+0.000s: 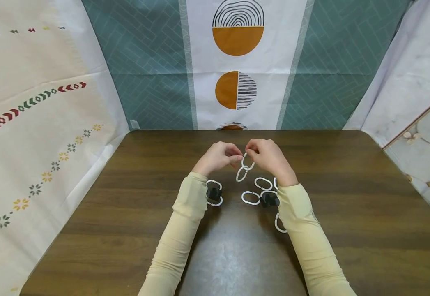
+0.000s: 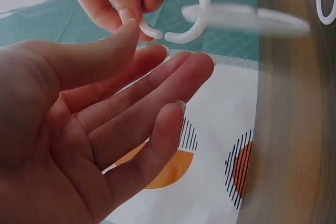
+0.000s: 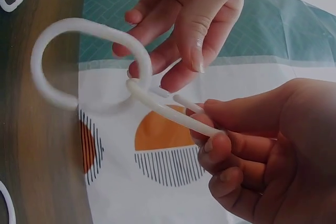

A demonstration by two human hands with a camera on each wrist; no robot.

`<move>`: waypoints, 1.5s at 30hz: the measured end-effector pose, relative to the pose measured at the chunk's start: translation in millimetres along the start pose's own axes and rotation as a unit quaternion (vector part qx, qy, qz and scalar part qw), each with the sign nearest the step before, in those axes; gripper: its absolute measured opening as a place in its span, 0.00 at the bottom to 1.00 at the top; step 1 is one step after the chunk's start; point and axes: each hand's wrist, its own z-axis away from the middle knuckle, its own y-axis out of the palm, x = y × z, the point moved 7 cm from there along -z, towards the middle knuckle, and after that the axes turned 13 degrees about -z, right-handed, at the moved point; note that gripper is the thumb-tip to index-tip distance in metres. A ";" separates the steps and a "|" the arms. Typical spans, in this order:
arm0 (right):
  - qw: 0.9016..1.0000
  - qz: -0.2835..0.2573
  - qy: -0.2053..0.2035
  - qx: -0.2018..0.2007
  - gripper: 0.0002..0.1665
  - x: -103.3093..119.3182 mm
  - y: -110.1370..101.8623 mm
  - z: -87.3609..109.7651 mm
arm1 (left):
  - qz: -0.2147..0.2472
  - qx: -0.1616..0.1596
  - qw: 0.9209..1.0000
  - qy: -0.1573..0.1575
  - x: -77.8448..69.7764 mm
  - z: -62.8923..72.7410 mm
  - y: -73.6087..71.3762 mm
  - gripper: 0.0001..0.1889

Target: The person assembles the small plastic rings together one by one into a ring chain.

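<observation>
Two white plastic chain links are joined together in front of me, held up above the far part of the table. My right hand [image 1: 270, 156] pinches the upper link [image 2: 203, 3] between thumb and fingers. From it hangs the lower link [image 3: 38, 66], which is blurred in the left wrist view. A small gap shows in the upper link's side. Close beside that link is my left hand [image 1: 220, 158], its fingers extended and spread, gripping nothing. Its thumb tip is near the link; whether they touch, I cannot tell.
Several loose white links [image 1: 250, 204] lie on the brown table [image 1: 126, 230] near the right sleeve, partly covered by it. More white links [image 1: 215, 181] lie by the left sleeve. A small black block [image 1: 214, 194] shows at each forearm. Patterned cloth [image 1: 148, 90] hangs behind the table.
</observation>
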 end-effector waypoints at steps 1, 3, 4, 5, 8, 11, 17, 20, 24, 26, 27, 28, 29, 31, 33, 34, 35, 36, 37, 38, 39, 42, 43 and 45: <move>1.000 -0.005 0.000 -0.001 0.08 -0.2 0.0 0.6 | 0.003 0.002 1.000 -0.003 0.6 -0.3 0.5 0.10; 1.000 -0.012 0.002 -0.001 0.08 -0.7 -0.3 2.1 | 0.010 0.009 1.000 -0.008 1.6 -0.7 1.9 0.11; 1.000 -0.018 0.003 -0.001 0.08 -1.3 -0.2 2.5 | 0.012 0.012 1.000 -0.011 2.2 -0.9 2.5 0.11; 1.000 -0.024 0.004 0.001 0.08 -1.9 -0.2 2.8 | 0.014 0.014 1.000 -0.014 2.6 -1.2 2.9 0.11; 0.999 -0.043 0.008 0.006 0.08 -4.5 0.4 2.8 | 0.017 0.018 1.000 -0.020 3.7 -1.4 3.4 0.12; 0.997 -0.068 0.015 0.015 0.08 -8.0 1.7 2.7 | 0.005 0.016 1.000 -0.021 5.0 -1.6 3.5 0.12; 0.991 -0.126 0.025 0.031 0.06 -12.3 4.0 2.5 | -0.022 0.004 1.000 -0.014 5.4 -0.2 1.7 0.10; 0.990 -0.136 0.024 0.038 0.05 -12.3 4.7 2.0 | -0.024 -0.007 1.000 -0.013 4.6 1.3 -0.9 0.08; 0.990 -0.125 0.023 0.056 0.04 -13.1 6.4 2.5 | -0.020 -0.011 1.000 -0.017 4.9 3.2 -2.3 0.08; 0.991 -0.117 0.022 0.065 0.04 -14.8 7.1 2.8 | -0.020 -0.011 1.000 -0.018 5.3 4.0 -2.7 0.08; 0.991 -0.111 0.020 0.070 0.04 -15.8 7.3 2.9 | -0.021 -0.012 1.000 -0.017 5.5 4.2 -3.1 0.08; 0.992 -0.105 0.018 0.073 0.05 -17.1 6.9 3.2 | -0.021 -0.013 1.000 -0.017 5.9 4.4 -3.8 0.08; 0.992 -0.099 0.014 0.078 0.06 -17.9 6.4 3.5 | -0.023 -0.016 0.999 -0.017 6.0 4.5 -4.8 0.08; 0.992 -0.086 0.010 0.096 0.09 -22.3 7.2 4.3 | -0.028 -0.023 0.999 -0.016 7.0 4.5 -7.1 0.08; 0.990 -0.069 0.009 0.124 0.11 -27.7 10.1 5.6 | -0.029 -0.031 0.999 -0.015 7.9 4.7 -9.9 0.07; 0.988 -0.062 0.012 0.142 0.13 -31.6 12.3 6.4 | -0.030 -0.034 0.999 -0.015 8.6 5.0 -11.2 0.07; 0.985 -0.059 0.017 0.161 0.14 -36.0 15.3 7.0 | -0.029 -0.037 0.999 -0.015 9.2 5.3 -12.3 0.07; 0.982 -0.054 0.020 0.179 0.15 -40.1 18.3 7.6 | -0.028 -0.039 0.999 -0.015 9.8 5.5 -13.2 0.07; 0.979 -0.050 0.024 0.195 0.16 -44.2 21.0 8.0 | -0.027 -0.040 0.999 -0.016 10.0 6.0 -14.1 0.07; 0.976 -0.049 0.027 0.209 0.17 -48.0 23.3 8.5 | -0.025 -0.040 0.999 -0.016 10.1 6.3 -14.8 0.07; 0.973 -0.049 0.033 0.222 0.19 -52.8 25.7 8.9 | -0.024 -0.040 0.999 -0.017 10.3 6.5 -15.3 0.07; 0.963 -0.054 0.040 0.262 0.26 -64.1 33.2 11.1 | -0.021 -0.038 0.999 -0.017 10.9 6.3 -16.3 0.08; 0.959 -0.058 0.044 0.274 0.28 -68.3 36.1 12.1 | -0.021 -0.038 0.999 -0.018 11.3 6.2 -16.5 0.08; 0.951 -0.064 0.050 0.298 0.33 -76.3 42.5 14.0 | -0.020 -0.039 0.999 -0.017 11.7 5.8 -16.8 0.08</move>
